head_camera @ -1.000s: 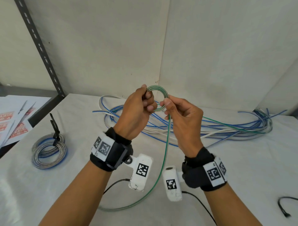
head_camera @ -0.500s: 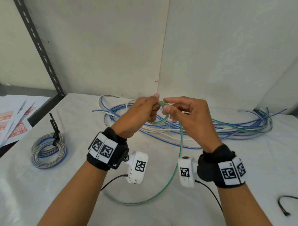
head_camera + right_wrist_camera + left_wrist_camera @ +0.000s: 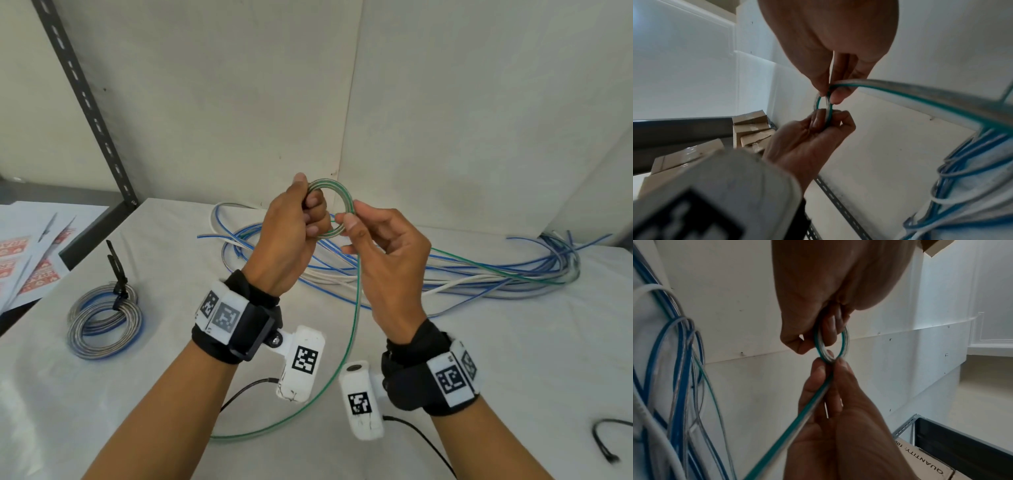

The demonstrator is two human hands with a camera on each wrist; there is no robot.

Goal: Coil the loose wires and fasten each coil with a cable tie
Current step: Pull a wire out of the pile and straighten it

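Small green-striped clear wire coil (image 3: 331,211) held above the white-clothed tabletop (image 3: 479,359).
Left hand (image 3: 289,241) grips its 9 o'clock side; right hand (image 3: 383,251) pinches its 4 o'clock edge.

White-covered table (image 3: 479,359); loose wires (image 3: 445,274); tied coil (image 3: 102,322); papers (image 3: 30,246).

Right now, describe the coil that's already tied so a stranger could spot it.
On the white table, look left of the person's left hand, near the slotted metal upright. The finished coil lies flat there, silver and blue, and alone carries a black cable tie.
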